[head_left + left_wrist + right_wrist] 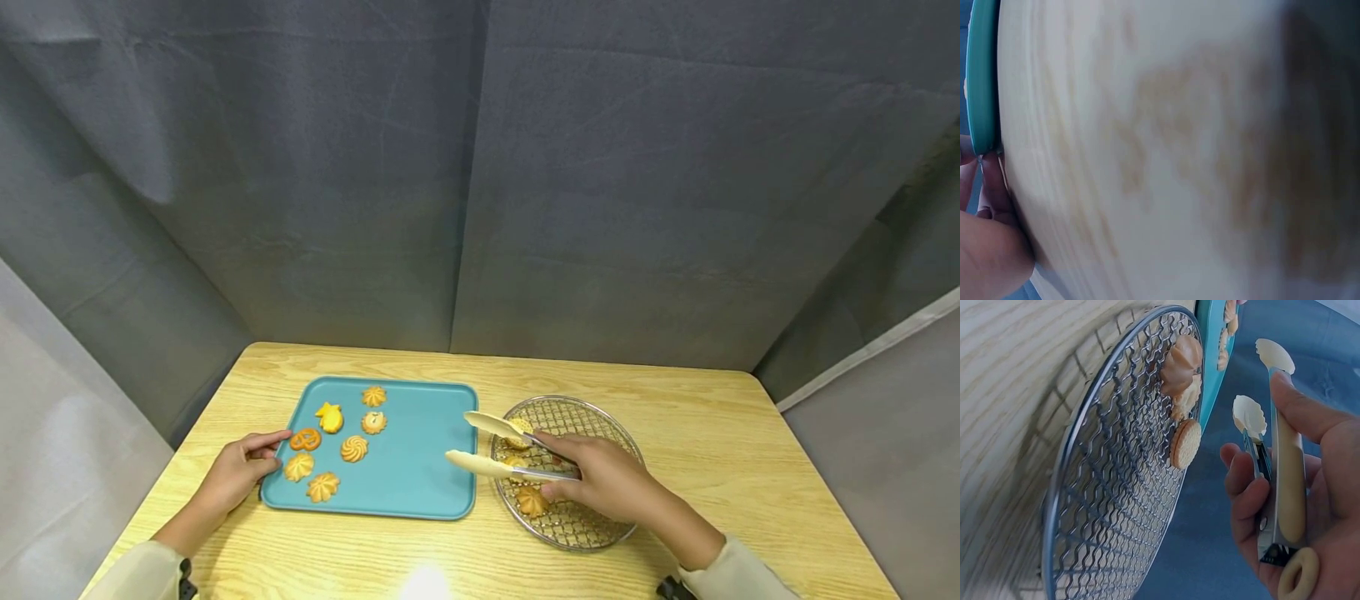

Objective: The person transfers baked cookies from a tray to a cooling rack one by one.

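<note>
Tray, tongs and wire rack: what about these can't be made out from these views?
- Head view: the tongs' back end, hidden by the right hand.
- Head view: part of the wire rack, behind the same hand.
- Left wrist view: most of the tray, cut off by the left edge.
- Right wrist view: much of the tray, cut off by the top edge.

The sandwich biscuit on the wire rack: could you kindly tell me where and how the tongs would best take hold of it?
Probably by its rim, left and right, from above: the sandwich biscuit appears to lie flat on the wire rack, its round, layered side giving the tongs something to pinch. The near edge looks less handy, as a neighbouring biscuit sits close there.
</note>
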Demonstrator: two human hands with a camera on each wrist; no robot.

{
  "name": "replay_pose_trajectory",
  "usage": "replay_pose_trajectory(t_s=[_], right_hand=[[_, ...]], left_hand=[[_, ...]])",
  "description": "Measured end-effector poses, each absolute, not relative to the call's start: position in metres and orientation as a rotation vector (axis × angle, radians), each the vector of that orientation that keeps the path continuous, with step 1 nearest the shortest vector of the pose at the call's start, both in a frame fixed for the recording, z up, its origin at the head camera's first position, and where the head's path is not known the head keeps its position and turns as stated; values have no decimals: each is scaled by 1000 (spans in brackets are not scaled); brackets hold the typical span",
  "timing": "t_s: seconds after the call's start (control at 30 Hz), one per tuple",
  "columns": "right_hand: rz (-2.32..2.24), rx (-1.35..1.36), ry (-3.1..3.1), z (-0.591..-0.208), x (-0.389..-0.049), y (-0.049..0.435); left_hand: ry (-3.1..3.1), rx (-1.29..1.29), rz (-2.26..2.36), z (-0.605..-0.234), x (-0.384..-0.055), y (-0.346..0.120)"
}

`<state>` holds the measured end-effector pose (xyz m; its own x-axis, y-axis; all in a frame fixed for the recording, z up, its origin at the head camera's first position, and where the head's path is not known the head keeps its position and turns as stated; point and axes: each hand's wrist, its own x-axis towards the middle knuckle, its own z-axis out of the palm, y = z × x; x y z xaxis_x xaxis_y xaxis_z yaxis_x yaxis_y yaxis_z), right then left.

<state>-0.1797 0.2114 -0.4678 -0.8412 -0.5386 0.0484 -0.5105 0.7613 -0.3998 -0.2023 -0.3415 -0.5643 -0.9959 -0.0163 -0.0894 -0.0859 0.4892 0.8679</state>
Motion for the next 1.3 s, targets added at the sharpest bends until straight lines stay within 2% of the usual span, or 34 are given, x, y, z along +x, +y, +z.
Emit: replay_pose_trajectory(t_s=[1.3], right_hand=[[-567,-853,2875,-477,-207,161]], left_hand=[[2681,-74,1522,-563,-202,-340]])
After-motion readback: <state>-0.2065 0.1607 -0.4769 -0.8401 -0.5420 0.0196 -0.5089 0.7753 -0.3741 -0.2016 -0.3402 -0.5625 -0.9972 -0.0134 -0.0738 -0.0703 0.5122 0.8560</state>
